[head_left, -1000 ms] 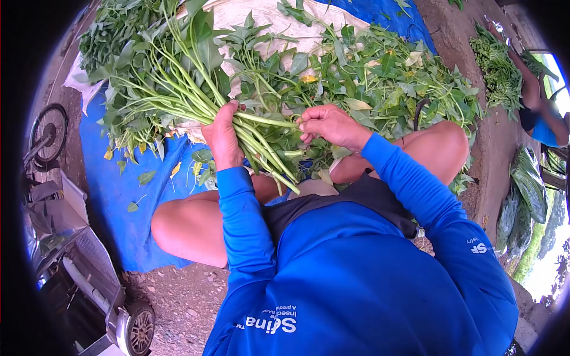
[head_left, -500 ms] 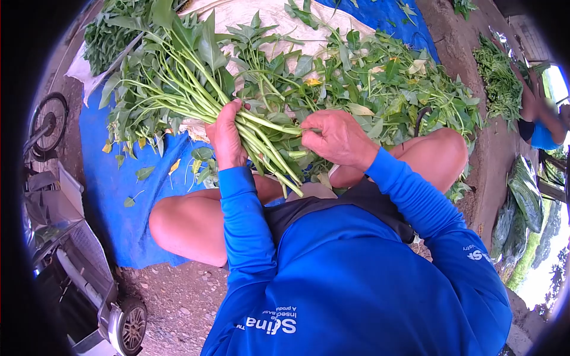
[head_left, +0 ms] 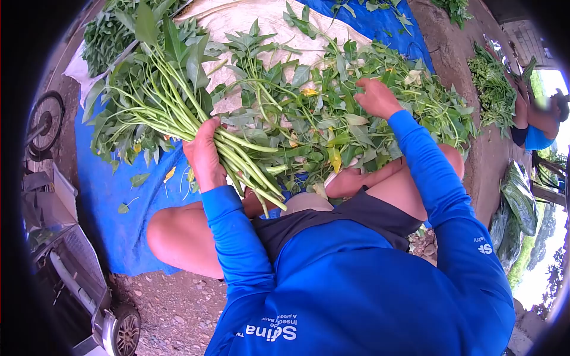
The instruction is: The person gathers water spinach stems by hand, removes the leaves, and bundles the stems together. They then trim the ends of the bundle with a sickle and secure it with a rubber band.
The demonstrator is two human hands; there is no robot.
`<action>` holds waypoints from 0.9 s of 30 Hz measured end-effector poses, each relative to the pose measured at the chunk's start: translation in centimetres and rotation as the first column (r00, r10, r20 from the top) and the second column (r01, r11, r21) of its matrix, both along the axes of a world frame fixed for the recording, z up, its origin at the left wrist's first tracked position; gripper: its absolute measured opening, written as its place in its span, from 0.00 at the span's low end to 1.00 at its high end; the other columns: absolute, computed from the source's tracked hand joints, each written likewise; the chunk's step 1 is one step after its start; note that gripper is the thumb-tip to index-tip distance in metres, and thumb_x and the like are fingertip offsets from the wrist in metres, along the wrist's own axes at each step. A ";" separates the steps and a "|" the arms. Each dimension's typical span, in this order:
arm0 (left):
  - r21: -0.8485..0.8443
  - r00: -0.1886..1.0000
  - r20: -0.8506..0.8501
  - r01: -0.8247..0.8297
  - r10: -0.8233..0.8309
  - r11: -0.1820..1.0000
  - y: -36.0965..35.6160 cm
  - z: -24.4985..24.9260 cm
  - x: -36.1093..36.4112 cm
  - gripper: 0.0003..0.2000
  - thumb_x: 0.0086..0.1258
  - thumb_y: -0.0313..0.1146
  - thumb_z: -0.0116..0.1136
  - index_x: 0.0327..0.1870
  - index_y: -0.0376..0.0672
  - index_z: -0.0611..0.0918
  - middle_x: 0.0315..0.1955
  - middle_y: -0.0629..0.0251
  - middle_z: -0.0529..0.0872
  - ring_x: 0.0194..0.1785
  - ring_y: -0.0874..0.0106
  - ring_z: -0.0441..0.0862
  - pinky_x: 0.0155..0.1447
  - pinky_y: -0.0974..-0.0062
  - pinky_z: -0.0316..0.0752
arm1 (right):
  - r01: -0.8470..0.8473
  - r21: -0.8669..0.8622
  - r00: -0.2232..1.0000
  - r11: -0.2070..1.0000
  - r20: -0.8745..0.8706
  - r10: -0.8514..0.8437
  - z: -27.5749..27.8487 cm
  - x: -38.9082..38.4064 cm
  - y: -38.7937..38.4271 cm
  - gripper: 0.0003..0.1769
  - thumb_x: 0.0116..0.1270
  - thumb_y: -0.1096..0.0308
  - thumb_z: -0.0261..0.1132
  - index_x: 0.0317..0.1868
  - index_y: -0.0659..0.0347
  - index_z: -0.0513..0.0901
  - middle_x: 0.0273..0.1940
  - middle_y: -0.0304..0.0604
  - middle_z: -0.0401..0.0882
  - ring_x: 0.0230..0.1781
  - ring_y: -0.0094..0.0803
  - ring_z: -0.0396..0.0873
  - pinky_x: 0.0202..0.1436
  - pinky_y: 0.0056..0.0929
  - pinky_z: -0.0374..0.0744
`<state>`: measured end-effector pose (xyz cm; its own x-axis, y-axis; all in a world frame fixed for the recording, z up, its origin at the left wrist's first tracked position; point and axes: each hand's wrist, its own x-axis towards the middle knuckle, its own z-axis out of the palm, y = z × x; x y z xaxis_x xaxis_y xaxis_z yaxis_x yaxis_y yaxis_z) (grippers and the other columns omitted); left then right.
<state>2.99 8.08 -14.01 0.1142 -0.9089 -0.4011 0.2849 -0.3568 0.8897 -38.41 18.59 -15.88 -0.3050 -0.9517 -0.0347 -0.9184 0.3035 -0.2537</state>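
Note:
My left hand is closed around a thick bunch of water spinach. Its leafy tops point up and left, while the pale green stem ends hang down towards my lap. Over the loose heap of water spinach on the right is my right hand, fingers slightly bent and apart, with nothing visible in them. Stems and leaves of the heap lie just beside and below that hand.
A pale sack cloth and a blue tarp lie under the greens. More leafy bundles are at the upper left. A wheeled vehicle stands at left; another person sits at far right beside greens.
My right hand has left the stem ends of the bunch and moved up and right over the heap. The left hand, still gripping the bunch, has shifted slightly left and down.

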 end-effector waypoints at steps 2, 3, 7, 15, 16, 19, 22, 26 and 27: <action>0.031 0.999 -0.034 -0.021 0.022 0.999 0.1 -0.6 -0.2 0.11 0.69 0.28 0.71 0.45 0.28 0.87 0.32 0.54 0.91 0.30 0.65 0.90 0.36 0.67 0.87 | 0.049 0.102 0.843 0.994 0.530 -0.095 -4.3 2.9 -4.3 0.18 0.71 0.60 0.66 0.51 0.62 0.94 0.47 0.58 0.94 0.49 0.53 0.91 0.60 0.44 0.86; 0.040 0.998 -0.051 -0.035 0.037 0.999 -0.2 -0.8 -0.3 0.11 0.70 0.28 0.71 0.45 0.28 0.87 0.32 0.54 0.92 0.30 0.65 0.90 0.36 0.66 0.87 | 0.039 0.106 0.848 0.994 0.523 -0.089 -5.1 5.2 -5.7 0.18 0.70 0.59 0.67 0.50 0.61 0.94 0.44 0.59 0.93 0.49 0.54 0.92 0.60 0.46 0.86; 0.073 0.998 -0.017 -0.064 0.065 0.995 0.2 -0.1 -0.3 0.13 0.70 0.29 0.72 0.47 0.29 0.86 0.34 0.56 0.91 0.34 0.65 0.91 0.39 0.67 0.88 | 0.207 0.061 0.862 0.977 0.461 -0.211 -15.6 9.4 -10.3 0.14 0.70 0.64 0.65 0.47 0.61 0.94 0.44 0.60 0.92 0.48 0.58 0.91 0.61 0.52 0.86; 0.135 0.996 0.046 -0.087 0.081 0.987 -0.8 0.2 -1.6 0.13 0.69 0.25 0.69 0.53 0.33 0.82 0.34 0.58 0.89 0.32 0.68 0.88 0.36 0.69 0.86 | 0.154 0.297 0.950 0.942 0.216 -0.223 -19.7 11.5 -12.6 0.12 0.70 0.66 0.68 0.47 0.64 0.90 0.51 0.62 0.91 0.54 0.62 0.88 0.61 0.57 0.85; 0.147 0.996 0.029 -0.086 0.082 0.985 -1.0 0.1 -1.9 0.13 0.69 0.25 0.69 0.52 0.33 0.83 0.34 0.58 0.89 0.33 0.68 0.88 0.36 0.69 0.86 | 0.146 0.347 0.943 0.926 0.234 -0.236 -19.7 11.0 -12.9 0.13 0.70 0.65 0.70 0.48 0.64 0.90 0.49 0.62 0.91 0.52 0.61 0.89 0.59 0.56 0.85; 0.136 0.996 0.028 -0.090 0.087 0.987 -1.3 0.4 -2.7 0.14 0.69 0.25 0.69 0.53 0.31 0.83 0.34 0.59 0.89 0.33 0.68 0.88 0.37 0.70 0.86 | 0.055 0.393 0.892 0.918 0.393 -0.222 -17.3 8.2 -14.7 0.16 0.71 0.61 0.73 0.52 0.62 0.91 0.47 0.58 0.92 0.48 0.55 0.90 0.57 0.53 0.86; 0.130 0.998 0.030 -0.055 0.051 0.990 -1.4 -0.2 -2.3 0.13 0.70 0.28 0.71 0.51 0.31 0.84 0.38 0.57 0.90 0.36 0.65 0.91 0.41 0.67 0.88 | 0.182 0.348 0.663 0.920 0.647 -0.376 -10.1 4.9 -14.4 0.18 0.72 0.56 0.75 0.53 0.60 0.92 0.46 0.48 0.91 0.43 0.43 0.87 0.50 0.46 0.84; 0.140 0.999 -0.037 -0.009 0.014 0.990 -1.5 -0.8 -2.4 0.13 0.70 0.28 0.71 0.51 0.31 0.85 0.37 0.57 0.91 0.36 0.65 0.91 0.41 0.67 0.88 | 0.437 0.119 0.347 0.892 0.892 -0.289 -1.7 3.0 -12.7 0.16 0.75 0.55 0.73 0.52 0.59 0.93 0.46 0.36 0.87 0.38 0.27 0.77 0.40 0.34 0.77; 0.135 0.998 -0.057 -0.004 0.011 0.991 -1.4 -0.6 -2.4 0.13 0.70 0.28 0.71 0.51 0.31 0.85 0.37 0.56 0.91 0.36 0.65 0.91 0.41 0.67 0.88 | 0.447 0.104 0.279 0.888 0.927 -0.249 -0.5 2.6 -12.5 0.15 0.76 0.57 0.73 0.52 0.60 0.92 0.49 0.37 0.88 0.42 0.26 0.79 0.42 0.34 0.78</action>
<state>0.62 6.69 -14.60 0.0943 -0.8455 -0.5256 0.3370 -0.4697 0.8160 -35.77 6.04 -16.38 -0.4816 -0.7827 -0.3944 0.0947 0.4009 -0.9112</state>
